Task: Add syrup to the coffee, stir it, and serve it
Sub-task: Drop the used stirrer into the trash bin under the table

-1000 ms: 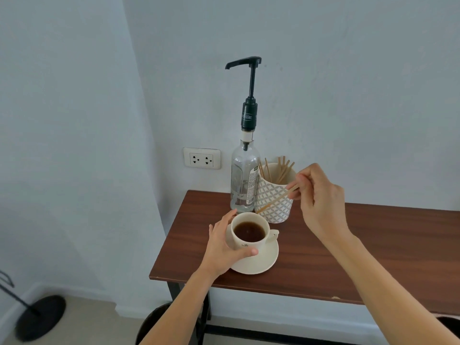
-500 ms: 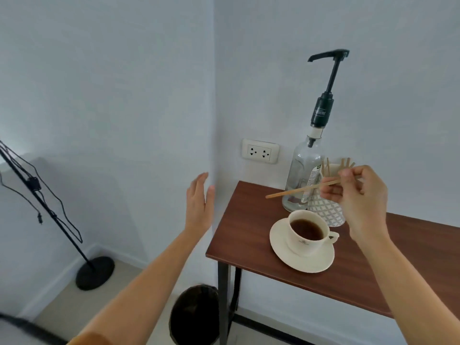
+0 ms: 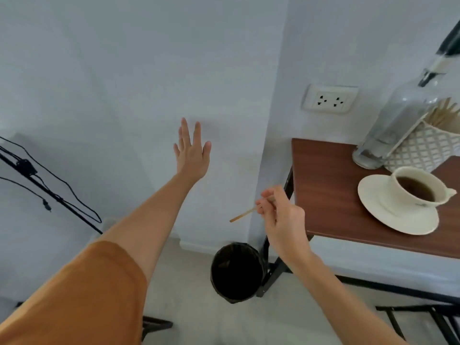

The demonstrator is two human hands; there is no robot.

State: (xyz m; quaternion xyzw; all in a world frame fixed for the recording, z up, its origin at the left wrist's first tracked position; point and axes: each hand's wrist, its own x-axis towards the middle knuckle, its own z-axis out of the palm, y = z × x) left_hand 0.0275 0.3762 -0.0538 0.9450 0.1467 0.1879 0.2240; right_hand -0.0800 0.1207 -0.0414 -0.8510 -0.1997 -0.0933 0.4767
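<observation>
While the left hand (image 3: 193, 153) spreads empty, the right grip (image 3: 267, 205) pinches the stir stick (image 3: 242, 215).

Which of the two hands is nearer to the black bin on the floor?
Right. The right hand, pinching a wooden stir stick, hangs just above the black bin. The left hand is raised open toward the wall, higher and farther left.

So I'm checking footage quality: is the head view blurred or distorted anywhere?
Head view: right side is motion-smeared, the cup and syrup bottle soft; wide-angle bends the table and bottle; right hand and stir stick fairly sharp; lighting even, no glare.
</observation>
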